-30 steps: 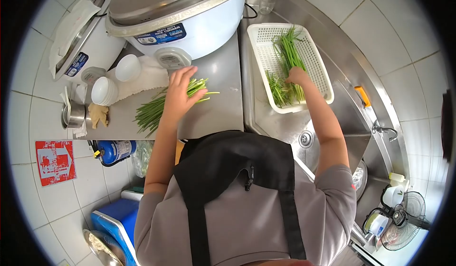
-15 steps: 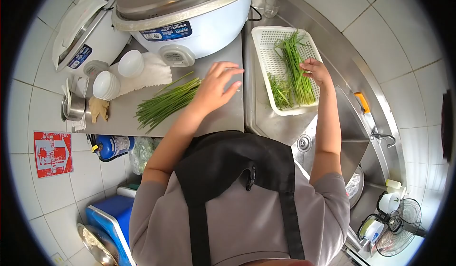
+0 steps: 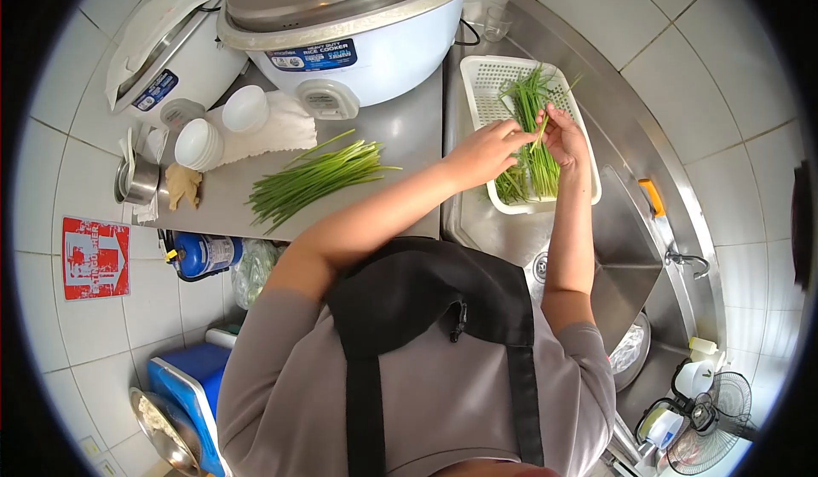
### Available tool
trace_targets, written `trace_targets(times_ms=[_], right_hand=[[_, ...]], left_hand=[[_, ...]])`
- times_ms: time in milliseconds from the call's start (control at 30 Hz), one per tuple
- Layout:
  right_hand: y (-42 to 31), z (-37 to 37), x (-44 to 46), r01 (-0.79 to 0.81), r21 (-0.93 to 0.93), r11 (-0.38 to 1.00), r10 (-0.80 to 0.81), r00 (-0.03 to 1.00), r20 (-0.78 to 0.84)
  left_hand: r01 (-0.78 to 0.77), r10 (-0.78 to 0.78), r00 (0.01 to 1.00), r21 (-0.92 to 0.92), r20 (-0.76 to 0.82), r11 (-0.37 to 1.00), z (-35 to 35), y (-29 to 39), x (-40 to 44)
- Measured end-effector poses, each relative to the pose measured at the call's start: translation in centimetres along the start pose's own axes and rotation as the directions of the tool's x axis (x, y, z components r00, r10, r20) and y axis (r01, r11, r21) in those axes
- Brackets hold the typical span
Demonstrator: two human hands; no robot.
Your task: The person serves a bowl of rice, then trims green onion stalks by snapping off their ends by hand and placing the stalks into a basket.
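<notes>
My right hand (image 3: 566,141) is closed, pinching a thin green chive stalk (image 3: 540,132) above the white perforated basket (image 3: 588,194). My left hand (image 3: 492,151) reaches over the basket, its fingers pinched together at the same stalk; the fingertips are partly hidden. Under both hands, long green chives (image 3: 544,179) lie lengthwise in the basket, with shorter trimmings (image 3: 511,185) at its near left corner. To the left, a bundle of chives (image 3: 317,180) rests on the steel counter (image 3: 409,200).
A large rice cooker (image 3: 375,76) stands at the back of the counter, with a smaller cooker (image 3: 183,76) beside it. White bowls (image 3: 201,144), a metal pot (image 3: 138,182) and a ginger root (image 3: 182,185) are at left. The sink (image 3: 626,264) and faucet (image 3: 687,260) lie right.
My left hand has moved right from above the counter's chive bundle to the basket, meeting my right hand. My right hand now holds a stalk raised above the others.
</notes>
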State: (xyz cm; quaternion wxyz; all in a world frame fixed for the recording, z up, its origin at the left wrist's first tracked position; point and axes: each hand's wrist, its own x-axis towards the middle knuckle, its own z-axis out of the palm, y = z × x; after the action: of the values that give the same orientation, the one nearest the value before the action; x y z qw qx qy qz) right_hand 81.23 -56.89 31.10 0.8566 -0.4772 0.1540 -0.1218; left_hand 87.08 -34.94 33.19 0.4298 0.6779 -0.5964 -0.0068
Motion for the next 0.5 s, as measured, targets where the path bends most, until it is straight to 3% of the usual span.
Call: trace_targets(times_ms=[133,200,233,300,400,500], right_hand=[[1.3,1.5,-0.7,0.04,0.13,0.991,-0.035,0.999,-0.04],[1.9,1.1,-1.1,0.029,0.174,0.984,-0.028,1.0,-0.006],[2.0,1.0,-1.4,0.0,0.12,0.993,-0.005,0.999,0.042],[2.2,0.9,-2.0,0.0,0.017,1.0,-0.001,0.998,0.058],[2.3,0.8,-2.1,-0.002,-0.037,0.999,0.007,0.991,0.136],[2.2,2.4,-2.6,-0.055,-0.035,0.998,0.058,0.994,0.096]], left_hand=[[-0.045,0.044,0.999,-0.047,-0.013,0.998,1.8,-1.4,2.0],[-0.12,0.102,0.975,-0.085,-0.198,0.989,2.3,-2.4,2.6],[-0.042,0.01,0.984,-0.18,-0.176,0.983,2.0,-2.6,2.7],[-0.013,-0.022,0.985,-0.198,-0.171,0.98,1.6,-3.2,2.5],[0.011,-0.06,0.981,-0.259,-0.184,0.966,1.3,-3.9,2.3],[0.083,-0.122,0.988,-0.338,-0.095,0.938,1.2,-4.0,2.0]])
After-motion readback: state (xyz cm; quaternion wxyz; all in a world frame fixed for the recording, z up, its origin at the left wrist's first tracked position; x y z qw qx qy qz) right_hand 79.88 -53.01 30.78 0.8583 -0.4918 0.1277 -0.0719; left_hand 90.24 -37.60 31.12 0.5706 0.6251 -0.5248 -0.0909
